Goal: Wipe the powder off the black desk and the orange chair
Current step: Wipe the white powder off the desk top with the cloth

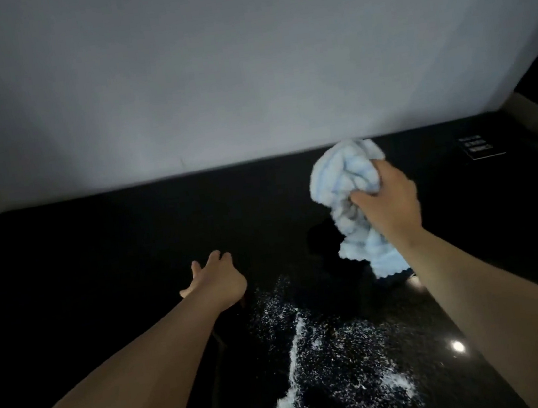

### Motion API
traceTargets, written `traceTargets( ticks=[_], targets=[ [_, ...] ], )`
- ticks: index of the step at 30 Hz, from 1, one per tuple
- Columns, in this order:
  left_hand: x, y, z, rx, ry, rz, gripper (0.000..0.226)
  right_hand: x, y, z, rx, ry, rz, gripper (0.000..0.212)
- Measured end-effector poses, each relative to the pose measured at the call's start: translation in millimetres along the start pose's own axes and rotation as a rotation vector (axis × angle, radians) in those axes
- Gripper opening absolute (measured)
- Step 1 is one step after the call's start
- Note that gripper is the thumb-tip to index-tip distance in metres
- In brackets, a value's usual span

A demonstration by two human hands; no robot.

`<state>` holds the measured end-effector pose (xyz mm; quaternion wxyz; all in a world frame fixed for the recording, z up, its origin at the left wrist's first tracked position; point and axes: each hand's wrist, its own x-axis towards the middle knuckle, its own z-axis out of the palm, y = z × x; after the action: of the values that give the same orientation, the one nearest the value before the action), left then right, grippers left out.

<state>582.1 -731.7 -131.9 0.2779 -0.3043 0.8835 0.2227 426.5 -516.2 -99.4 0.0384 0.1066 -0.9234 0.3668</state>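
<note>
The glossy black desk (97,260) fills the lower half of the view. White powder (322,361) is scattered across its near middle, with a thick streak running toward the front edge. My right hand (389,203) is raised above the desk at the right and grips a bunched light-blue cloth (347,186), whose loose end hangs down. My left hand (217,279) hovers low over the desk's middle, fingers apart, holding nothing, just left of the powder. The orange chair is out of view.
A pale wall (209,74) stands directly behind the desk. A small panel with white labels (480,145) is set into the desk's far right corner. A light reflection (458,346) shines on the desk at the lower right.
</note>
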Motion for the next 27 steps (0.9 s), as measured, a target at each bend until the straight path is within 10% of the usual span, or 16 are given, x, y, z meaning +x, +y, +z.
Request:
traceTargets(
  ticks=[7,12,20,23,27],
  targets=[
    [0,-1,8,0.122,0.172,0.002,0.048,25,73,-29,-0.402,-0.162,0.368,0.058],
    [-2,2,13,0.084,0.077,-0.034,0.064,-11,45,9,-0.468,-0.171,0.242,0.052],
    [-1,-22,13,0.122,0.048,0.112,0.063,-66,-27,36,0.245,-0.428,-0.056,0.020],
    [-13,-38,21,0.145,0.081,0.154,0.064,-42,-5,21,-0.099,-0.175,-0.041,0.030],
    [-21,-47,32,0.189,0.125,0.216,0.060,-53,11,18,-0.470,-0.315,0.109,0.058]
  ],
)
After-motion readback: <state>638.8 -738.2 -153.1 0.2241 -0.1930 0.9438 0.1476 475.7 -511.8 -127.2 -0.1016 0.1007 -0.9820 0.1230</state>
